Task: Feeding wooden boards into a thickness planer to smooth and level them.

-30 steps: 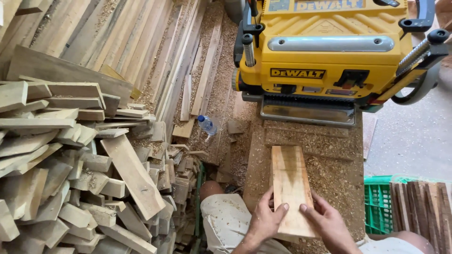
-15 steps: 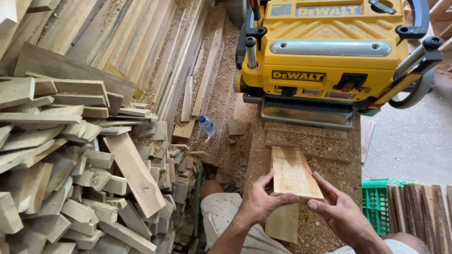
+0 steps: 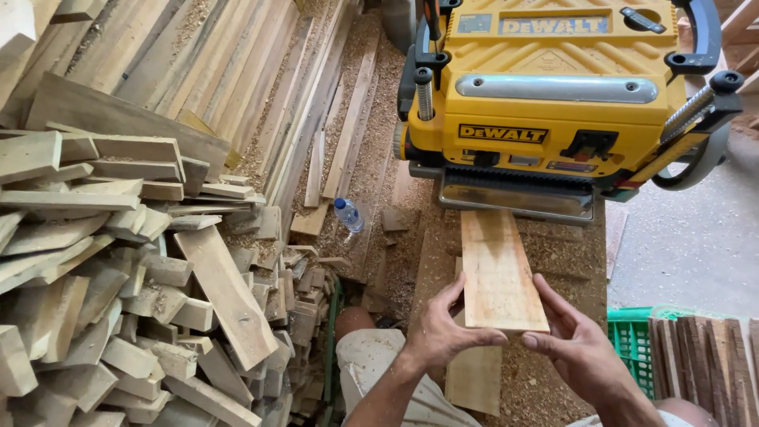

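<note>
A short, pale wooden board (image 3: 500, 269) lies flat with its far end at the mouth of a yellow thickness planer (image 3: 553, 103), its near end toward the person. Half a second ago the board sat nearer the person and a little askew; it has since moved forward and now lines up straight with the planer's steel infeed plate (image 3: 518, 202).

Two hands are in view, both the person's own. The left hand (image 3: 443, 332) rests at the board's near left corner, fingers curled and thumb pointing along the near edge, touching it. The right hand (image 3: 573, 340) sits at the near right corner with fingers spread apart and loose; whether it presses on the wood cannot be told. Neither hand is clamped round the board.

One second board (image 3: 473, 378) lies beneath, just nearer the person than the planer-fed one, on a sawdust-covered bench.

Left of the planer, one clear plastic bottle (image 3: 348, 213) with a blue cap lies among sawdust. Further left of the planer is a large heap of offcut blocks (image 3: 111, 277), too many to count, with long planks (image 3: 198, 71) behind it. Right of the planer and near the person sits one green plastic crate (image 3: 628, 336), beside a row of dark wooden strips (image 3: 704, 356).
</note>
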